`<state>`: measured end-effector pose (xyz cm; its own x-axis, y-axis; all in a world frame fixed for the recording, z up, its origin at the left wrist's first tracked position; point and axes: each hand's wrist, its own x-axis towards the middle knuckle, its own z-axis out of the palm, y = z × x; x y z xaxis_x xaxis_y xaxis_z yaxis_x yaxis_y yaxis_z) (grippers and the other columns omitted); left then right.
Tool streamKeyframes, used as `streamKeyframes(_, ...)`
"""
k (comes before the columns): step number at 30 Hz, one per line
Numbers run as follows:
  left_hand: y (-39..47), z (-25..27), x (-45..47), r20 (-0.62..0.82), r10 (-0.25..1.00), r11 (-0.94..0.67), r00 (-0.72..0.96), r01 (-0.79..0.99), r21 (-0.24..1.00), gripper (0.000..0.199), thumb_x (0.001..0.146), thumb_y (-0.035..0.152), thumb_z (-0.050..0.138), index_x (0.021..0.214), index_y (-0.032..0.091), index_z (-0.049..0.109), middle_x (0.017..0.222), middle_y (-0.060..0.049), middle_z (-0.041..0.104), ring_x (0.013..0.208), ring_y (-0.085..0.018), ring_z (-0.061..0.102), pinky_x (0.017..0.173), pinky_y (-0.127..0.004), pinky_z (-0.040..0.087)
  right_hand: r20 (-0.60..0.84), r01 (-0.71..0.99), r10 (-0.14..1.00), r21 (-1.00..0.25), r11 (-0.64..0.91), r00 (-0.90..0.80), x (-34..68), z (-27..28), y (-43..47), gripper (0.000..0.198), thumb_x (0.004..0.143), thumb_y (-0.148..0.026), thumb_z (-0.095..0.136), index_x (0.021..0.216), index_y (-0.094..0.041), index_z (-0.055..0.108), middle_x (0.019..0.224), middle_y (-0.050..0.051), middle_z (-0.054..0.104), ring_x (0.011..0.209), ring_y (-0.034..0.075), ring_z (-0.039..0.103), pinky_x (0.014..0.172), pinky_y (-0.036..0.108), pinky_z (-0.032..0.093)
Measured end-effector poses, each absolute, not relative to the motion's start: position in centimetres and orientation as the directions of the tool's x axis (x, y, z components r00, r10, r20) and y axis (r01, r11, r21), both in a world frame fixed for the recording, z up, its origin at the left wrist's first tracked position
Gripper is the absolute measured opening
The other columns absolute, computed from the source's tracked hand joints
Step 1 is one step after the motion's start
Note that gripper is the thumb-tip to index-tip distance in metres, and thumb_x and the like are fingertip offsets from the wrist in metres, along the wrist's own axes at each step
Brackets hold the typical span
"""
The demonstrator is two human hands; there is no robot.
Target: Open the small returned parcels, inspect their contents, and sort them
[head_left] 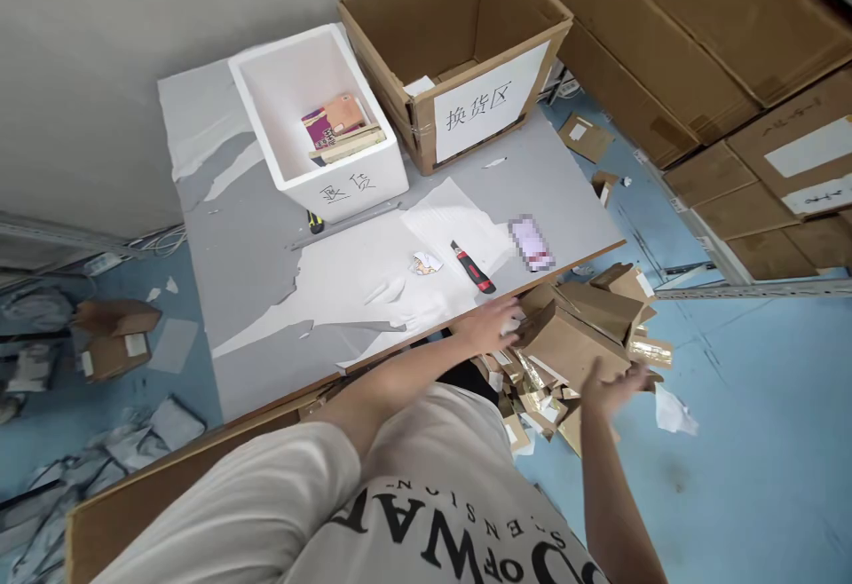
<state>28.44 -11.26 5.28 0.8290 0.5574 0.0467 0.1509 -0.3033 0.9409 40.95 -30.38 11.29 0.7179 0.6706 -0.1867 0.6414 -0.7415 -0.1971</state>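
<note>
**One carton (565, 349) on one loose heap (532, 398)**

My carton lies on the heap of torn cardboard, just beyond the worktop (232, 291) edge, tilted and with its flaps spread. My left grip (491, 327) reaches to its near side, fingers loosely stretched; a pale bit shows by the fingertips, and I cannot tell whether I have hold of it or touch the carton. My right grip (611, 387) is wide, fingers splayed at the carton's other side, with nothing in it that I can see. Spread like this, my two hands probably flank the carton to steer or release it, and the heap seems placed off the worktop to leave cutting room.

Two containers stand along the back: one foam box (366, 198), one big box (422, 136). Both bear handwriting (479, 106) on their fronts, I'd judge to keep two lots apart. The foam box holds a few packs (339, 118), too overlapped to count. I count two knives: one red (474, 268), lying within easy reach, and one yellow (315, 222), partly hidden by the foam box. There is one phone (531, 242) and one printed scrap (426, 263). The heap's pieces are too tangled to count.
</note>
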Motion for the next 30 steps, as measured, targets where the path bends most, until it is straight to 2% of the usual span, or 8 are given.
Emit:
streamKeyframes(2, -7.0, 4.8, 23.3, -0.016, 0.684, -0.402, 0.729, 0.395, 0.826, 0.056, 0.069, 0.021, 0.072, 0.123, 0.02, 0.057, 0.142, -0.014, 0.048, 0.139, -0.029, 0.035, 0.117, -0.054, 0.013, -0.141, 0.62, 0.689, -0.338, -0.708, 0.711, 39.4, 8.6, -25.2, 0.07, 0.09, -0.043, 0.036, 0.152, -0.018, 0.015, 0.146, 0.021, 0.036, 0.134, 0.04, 0.036, 0.095, 0.057, 0.042)
streamKeyframes(4, -3.1, 3.8, 18.3, -0.097, 0.856, -0.325, 0.508, 0.674, 0.663, 0.067, 0.07, 0.021, 0.072, 0.133, 0.015, 0.047, 0.151, -0.02, 0.032, 0.144, -0.034, 0.019, 0.115, -0.06, 0.007, -0.155, 0.684, 0.789, -0.418, -0.598, 0.595, 37.6, 6.0, -19.1, 0.061, 0.092, -0.038, 0.033, 0.149, -0.019, 0.025, 0.146, 0.014, 0.04, 0.135, 0.029, 0.037, 0.104, 0.045, 0.04)
streamKeyframes(8, 2.2, 1.5, 11.7, -0.324, 0.923, -0.083, 0.21, 0.928, 0.364, 0.081, 0.074, 0.022, 0.07, 0.144, 0.015, 0.03, 0.156, -0.021, 0.018, 0.145, -0.037, 0.012, 0.111, -0.062, 0.019, -0.236, 0.739, 0.95, -0.599, -0.308, 0.205, 34.2, 2.3, -8.1, 0.057, 0.09, -0.023, 0.037, 0.146, -0.013, 0.032, 0.151, 0.015, 0.034, 0.14, 0.024, 0.031, 0.112, 0.039, 0.03)
streamKeyframes(13, 4.1, -0.4, 10.5, -0.367, 0.835, -0.278, 0.41, 0.889, 0.363, 0.045, 0.089, 0.01, 0.043, 0.132, 0.018, 0.048, 0.149, -0.013, 0.039, 0.141, -0.026, 0.031, 0.11, -0.044, 0.033, -0.317, 0.869, 0.948, -0.467, -0.166, 0.01, 31.4, 0.3, -1.1, 0.066, 0.085, -0.014, 0.053, 0.146, -0.023, 0.032, 0.157, 0.01, 0.025, 0.143, 0.03, 0.022, 0.112, 0.049, 0.025)
streamKeyframes(19, 1.0, -0.1, 12.9, -0.249, 0.914, -0.171, 0.321, 0.86, 0.48, 0.04, 0.088, 0.007, 0.037, 0.117, 0.019, 0.062, 0.138, -0.01, 0.053, 0.137, -0.027, 0.039, 0.115, -0.055, 0.019, -0.294, 0.881, 0.953, -0.428, -0.202, 0.076, 29.0, 1.1, -1.6, 0.037, 0.095, -0.016, 0.032, 0.122, -0.018, 0.057, 0.12, 0.017, 0.062, 0.111, 0.029, 0.055, 0.096, 0.044, 0.038)
streamKeyframes(24, -5.1, 1.7, 17.8, -0.248, 0.891, 0.002, 0.379, 0.544, 0.839, 0.036, 0.093, 0.03, 0.041, 0.119, 0.018, 0.062, 0.126, -0.01, 0.063, 0.119, -0.023, 0.058, 0.108, -0.042, 0.038, -0.237, 0.506, 0.85, -0.717, -0.48, 0.471, 30.4, 3.2, -10.1, 0.031, 0.093, -0.031, 0.04, 0.114, -0.018, 0.059, 0.102, 0.011, 0.069, 0.09, 0.024, 0.063, 0.083, 0.036, 0.048)
streamKeyframes(27, -9.1, 2.3, 22.7, -0.433, 0.664, 0.075, 0.61, 0.521, 0.85, 0.034, 0.092, 0.031, 0.04, 0.104, 0.014, 0.067, 0.106, -0.012, 0.071, 0.102, -0.025, 0.065, 0.097, -0.041, 0.047, -0.261, 0.091, 0.58, -0.857, -0.507, 0.772, 32.5, 3.5, -17.7, 0.036, 0.086, -0.048, 0.048, 0.103, -0.017, 0.059, 0.094, 0.009, 0.069, 0.082, 0.021, 0.063, 0.075, 0.035, 0.052)
streamKeyframes(30, -12.6, 2.7, 28.4, -0.526, 0.451, 0.064, 0.721, 0.562, 0.825, 0.029, 0.088, 0.025, 0.044, 0.094, 0.01, 0.068, 0.099, -0.018, 0.071, 0.1, -0.029, 0.065, 0.093, -0.043, 0.048, -0.401, -0.28, 0.271, -0.876, -0.392, 0.875, 34.9, 3.1, -23.9, 0.037, 0.078, -0.05, 0.056, 0.098, -0.019, 0.055, 0.09, 0.004, 0.065, 0.075, 0.016, 0.062, 0.067, 0.032, 0.054)
